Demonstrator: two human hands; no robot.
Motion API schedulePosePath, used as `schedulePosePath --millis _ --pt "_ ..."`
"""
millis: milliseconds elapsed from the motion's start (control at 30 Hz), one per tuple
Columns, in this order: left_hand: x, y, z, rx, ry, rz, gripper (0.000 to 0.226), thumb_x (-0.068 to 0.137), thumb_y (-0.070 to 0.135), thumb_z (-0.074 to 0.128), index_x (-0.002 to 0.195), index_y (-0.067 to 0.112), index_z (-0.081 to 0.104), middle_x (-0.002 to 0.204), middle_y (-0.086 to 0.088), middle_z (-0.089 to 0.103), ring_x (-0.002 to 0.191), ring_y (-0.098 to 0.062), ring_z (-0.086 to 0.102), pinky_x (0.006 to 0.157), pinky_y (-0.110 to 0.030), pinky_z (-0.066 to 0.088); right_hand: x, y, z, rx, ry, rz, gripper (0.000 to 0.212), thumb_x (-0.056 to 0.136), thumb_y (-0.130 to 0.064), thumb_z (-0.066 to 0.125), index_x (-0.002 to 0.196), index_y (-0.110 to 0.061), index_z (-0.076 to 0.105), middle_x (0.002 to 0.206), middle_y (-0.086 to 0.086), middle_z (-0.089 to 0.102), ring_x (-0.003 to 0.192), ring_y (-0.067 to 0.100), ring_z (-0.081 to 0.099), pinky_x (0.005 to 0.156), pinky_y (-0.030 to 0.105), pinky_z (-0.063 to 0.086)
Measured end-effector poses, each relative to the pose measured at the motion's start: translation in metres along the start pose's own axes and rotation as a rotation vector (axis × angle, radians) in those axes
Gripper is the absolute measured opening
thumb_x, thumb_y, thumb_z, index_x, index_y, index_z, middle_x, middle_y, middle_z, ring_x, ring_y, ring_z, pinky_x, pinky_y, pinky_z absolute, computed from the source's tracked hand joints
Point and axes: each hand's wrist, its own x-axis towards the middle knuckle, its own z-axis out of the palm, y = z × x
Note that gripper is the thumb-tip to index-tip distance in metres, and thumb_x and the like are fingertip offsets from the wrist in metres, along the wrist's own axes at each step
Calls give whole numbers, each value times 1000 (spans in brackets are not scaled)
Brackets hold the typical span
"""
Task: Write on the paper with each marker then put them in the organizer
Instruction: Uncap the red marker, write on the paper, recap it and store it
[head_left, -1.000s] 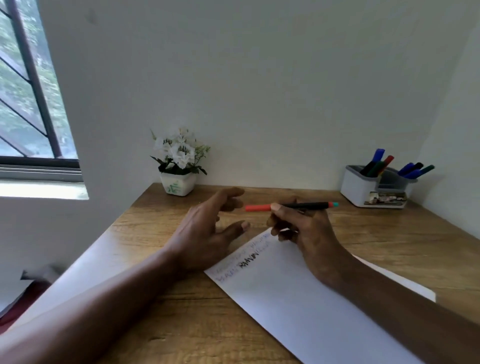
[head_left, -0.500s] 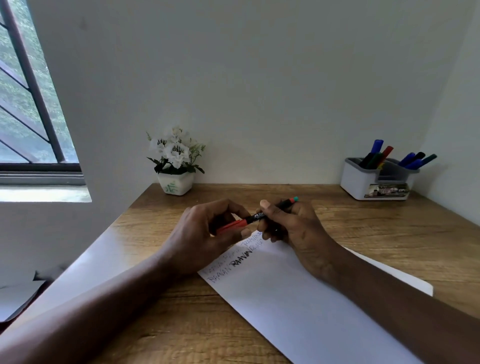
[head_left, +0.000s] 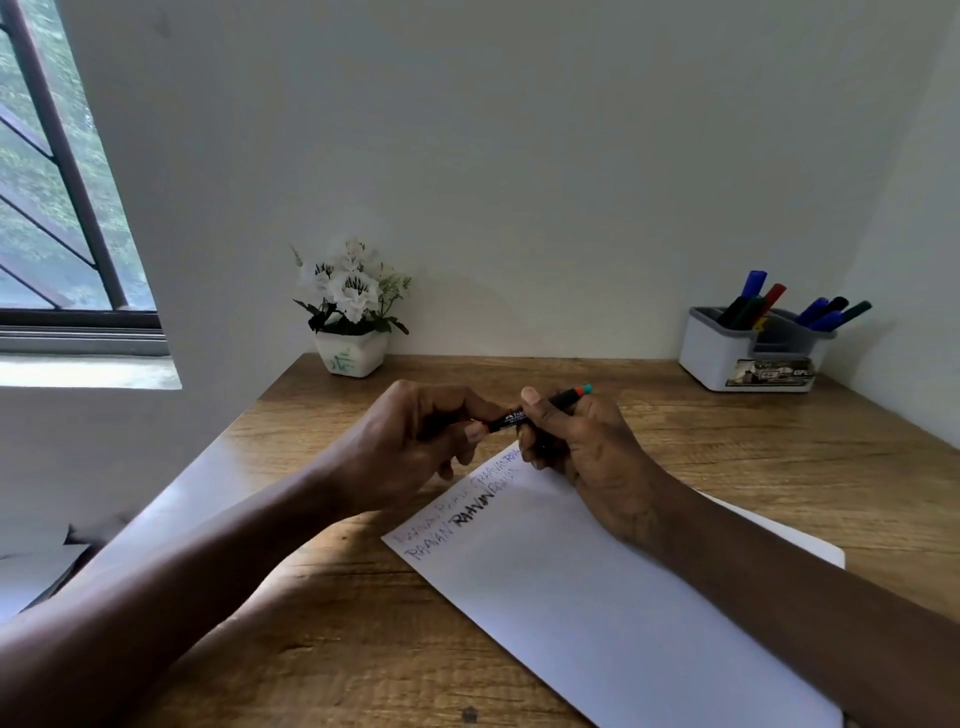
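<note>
- The marker (head_left: 519, 417) is held above the paper's (head_left: 597, 597) far corner, tilted up to the right, with its teal-and-red end clear of the right hand (head_left: 576, 447).
- The left hand (head_left: 410, 447) is curled round the marker's left end, and the right hand grips the barrel, thumb on top.
- The paper lies slantwise on the bench (head_left: 779, 467), with writing along its far left edge.
- The organizer (head_left: 701, 358) sits in the far right corner and holds other markers (head_left: 826, 318). Bare wood lies between it and the hands.
- The pot (head_left: 350, 356) is far left, by the wall.
</note>
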Motion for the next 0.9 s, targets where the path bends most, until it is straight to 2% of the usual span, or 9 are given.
schedulePosePath --millis 133,233,333,467,533,633,700,767,900 --pt "-1 3 -4 -39 -62 -18 30 102 8 54 126 18 70 71 2 56 66 -15 53 59 -39 52 -1 -1 -1 17 1 5 32 99 -22 62 70 -8 66 59 5 64 50 11 56 59 28 44" --pt "-3 2 -9 -7 -105 -50 37 104 11 51 136 24 64 70 5 53 66 -16 50 60 -44 50 -2 -2 -1 52 3 17 30 98 -20 63 70 -9 67 58 5 64 50 12 55 61 30 42" --pt "-6 3 -6 27 -73 -42 36 103 19 54 136 27 63 73 2 62 66 -24 55 62 -44 53 -1 -4 -1 91 43 35 23 97 -18 65 78 -5 67 58 7 63 52 15 54 59 30 40" --pt "-6 -5 -9 20 124 -69 33 91 36 69 121 22 69 85 2 78 75 -19 72 71 -43 59 0 -9 -4 286 148 94 20 96 -18 65 81 -5 66 57 7 59 52 16 51 51 26 39" --pt "-5 -8 -16 1 247 -91 25 88 35 76 106 18 72 86 1 79 79 -21 76 80 -45 61 1 -12 -7 363 184 99 16 85 -20 73 77 -9 65 58 5 58 53 15 50 48 23 39" --pt "-7 -9 -20 200 375 -94 12 87 30 78 94 22 73 81 14 78 79 -1 75 76 -27 60 2 -12 -8 359 229 73 16 76 -16 79 68 -11 67 53 4 54 52 15 45 46 22 37" --pt "-9 -9 -16 343 352 -103 10 87 35 77 94 30 72 86 19 77 85 9 71 73 -17 55 3 -10 -9 362 257 77 18 85 -10 73 70 -10 63 50 3 50 52 16 43 45 23 35" --pt "-8 -12 -13 479 268 -127 11 88 41 74 97 34 71 97 21 75 92 10 68 73 -15 50 4 -9 -9 359 280 103 22 90 -9 67 70 -12 59 50 3 49 52 17 43 45 23 35" --pt "-3 -17 -11 552 61 -224 14 87 49 72 98 40 69 116 18 72 104 -2 66 87 -33 56 0 -9 -8 332 231 146 17 98 -18 58 85 -9 66 53 4 56 51 15 50 48 24 40"
